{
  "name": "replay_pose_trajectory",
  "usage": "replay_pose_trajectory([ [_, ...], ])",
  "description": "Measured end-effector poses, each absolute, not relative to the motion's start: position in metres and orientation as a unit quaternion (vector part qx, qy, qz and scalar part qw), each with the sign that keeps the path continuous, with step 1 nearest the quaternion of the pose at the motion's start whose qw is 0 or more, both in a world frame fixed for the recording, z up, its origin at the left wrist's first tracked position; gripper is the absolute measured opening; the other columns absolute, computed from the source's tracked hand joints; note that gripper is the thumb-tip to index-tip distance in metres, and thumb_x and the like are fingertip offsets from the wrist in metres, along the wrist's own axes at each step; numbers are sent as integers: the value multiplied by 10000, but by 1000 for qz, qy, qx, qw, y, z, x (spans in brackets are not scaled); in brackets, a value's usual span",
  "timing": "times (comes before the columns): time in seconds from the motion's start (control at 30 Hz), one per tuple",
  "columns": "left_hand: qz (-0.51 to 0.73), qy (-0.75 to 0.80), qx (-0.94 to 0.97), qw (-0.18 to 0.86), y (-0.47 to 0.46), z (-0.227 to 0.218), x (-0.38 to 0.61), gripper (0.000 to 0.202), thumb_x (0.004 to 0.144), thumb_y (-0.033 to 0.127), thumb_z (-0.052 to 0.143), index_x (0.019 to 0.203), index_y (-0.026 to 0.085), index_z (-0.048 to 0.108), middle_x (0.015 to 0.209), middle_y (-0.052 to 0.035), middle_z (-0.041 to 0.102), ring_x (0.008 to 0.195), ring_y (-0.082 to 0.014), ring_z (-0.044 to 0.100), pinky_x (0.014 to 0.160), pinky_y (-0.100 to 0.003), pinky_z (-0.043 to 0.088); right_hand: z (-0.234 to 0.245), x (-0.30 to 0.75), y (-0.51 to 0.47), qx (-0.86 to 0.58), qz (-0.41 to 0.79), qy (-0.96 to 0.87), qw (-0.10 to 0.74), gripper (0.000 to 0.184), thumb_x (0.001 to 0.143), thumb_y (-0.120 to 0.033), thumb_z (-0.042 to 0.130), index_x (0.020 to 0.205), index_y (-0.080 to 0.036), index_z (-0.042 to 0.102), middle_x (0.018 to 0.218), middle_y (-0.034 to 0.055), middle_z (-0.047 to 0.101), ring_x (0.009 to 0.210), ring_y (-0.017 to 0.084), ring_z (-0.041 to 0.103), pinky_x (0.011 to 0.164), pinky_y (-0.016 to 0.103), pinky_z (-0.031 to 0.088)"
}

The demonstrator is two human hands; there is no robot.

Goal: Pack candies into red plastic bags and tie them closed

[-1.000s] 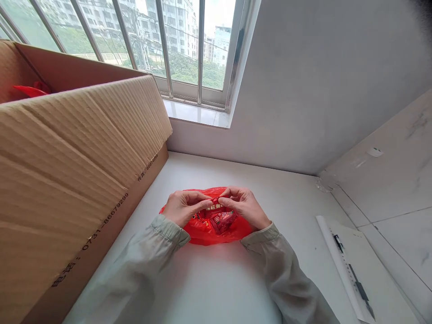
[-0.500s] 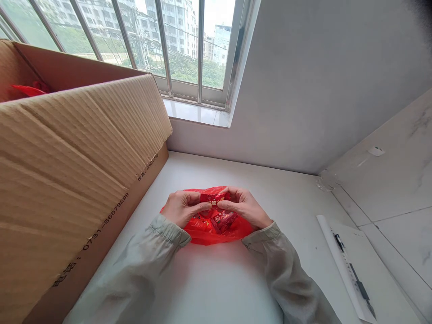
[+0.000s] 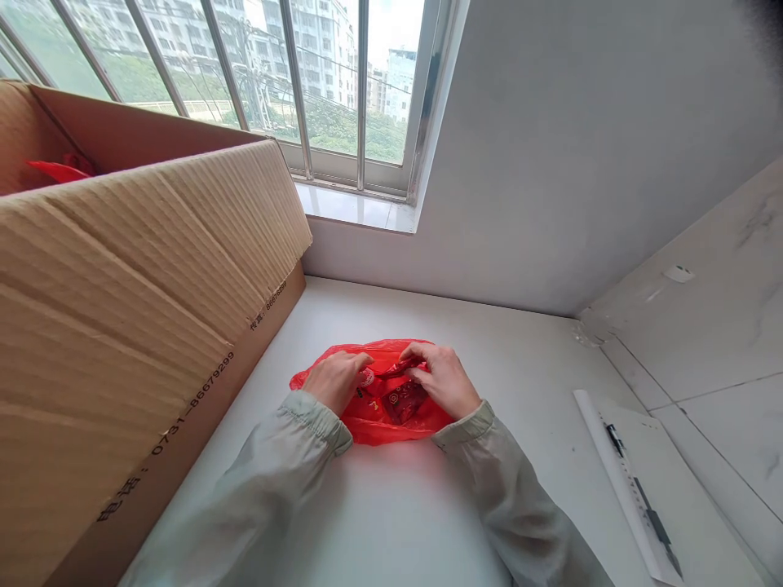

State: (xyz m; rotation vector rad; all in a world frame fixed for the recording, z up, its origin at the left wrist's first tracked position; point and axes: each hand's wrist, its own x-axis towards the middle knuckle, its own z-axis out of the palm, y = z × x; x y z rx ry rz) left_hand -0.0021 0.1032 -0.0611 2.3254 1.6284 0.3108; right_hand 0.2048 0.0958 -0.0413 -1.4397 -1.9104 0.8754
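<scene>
Right hand point(image 3: 446, 379) pinches a red packet point(image 3: 399, 368) over a red bag point(image 3: 379, 434) already holding other packets point(image 3: 404, 403); left hand's point(image 3: 335, 380) grip unclear.

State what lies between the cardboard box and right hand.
Between cardboard box and right hand, the head view shows white table, then a red bag holding small red packets, with the left hand over it.

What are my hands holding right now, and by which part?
Your right hand pinches a red packet by its right end; whether your left hand holds anything is unclear.
</scene>
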Motion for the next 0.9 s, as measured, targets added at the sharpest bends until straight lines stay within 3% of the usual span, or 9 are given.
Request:
replay_pose_trajectory([
  [0.17,20,544,831,112,104,-58,1,255,943,170,463,987,186,714,1026,-92,713,981,-273,585,823,-351,451,-50,204,99,-545,250,-750,278,320,690,3,457,823,-229,632,898,24,705,879,191,630,846,306,451],
  [0.33,-1,547,828,122,100,-56,3,316,977,230,427,1166,196,678,1139,-132,659,1014,-299,555,860,-381,445,-50,204,97,-533,238,-772,252,388,615,58,383,800,-214,588,859,18,657,815,172,593,740,265,430],
  [0.53,-1,570,817,86,102,-69,3,253,864,249,622,1109,243,688,1052,-116,583,991,-292,534,832,-383,471,-48,202,95,-508,213,-807,213,423,603,87,378,803,-208,605,908,24,612,828,165,562,723,262,406],
  [0.7,34,538,838,81,104,-70,1,154,803,155,611,938,223,640,1036,-76,612,1003,-284,526,810,-375,460,-50,202,98,-483,194,-823,226,466,600,104,374,834,-214,622,961,36,599,916,181,550,796,280,433],
  [0.77,72,529,837,118,103,-65,0,131,807,131,558,901,219,583,978,-51,643,925,-248,557,764,-352,454,-51,202,99,-477,192,-824,237,476,603,108,369,843,-212,627,998,43,607,964,185,554,831,288,444],
  [0.87,194,538,794,205,100,-53,-1,16,864,244,506,858,229,508,840,-2,642,747,-179,579,706,-313,451,-52,202,100,-476,194,-823,241,476,626,103,362,857,-210,635,1067,54,622,998,184,573,850,295,461],
  [0.9,238,543,771,235,98,-49,-1,84,872,313,510,849,232,500,815,7,639,715,-169,585,701,-308,458,-53,202,100,-476,198,-823,238,478,635,99,363,871,-210,641,1089,56,627,991,181,584,846,296,469],
])
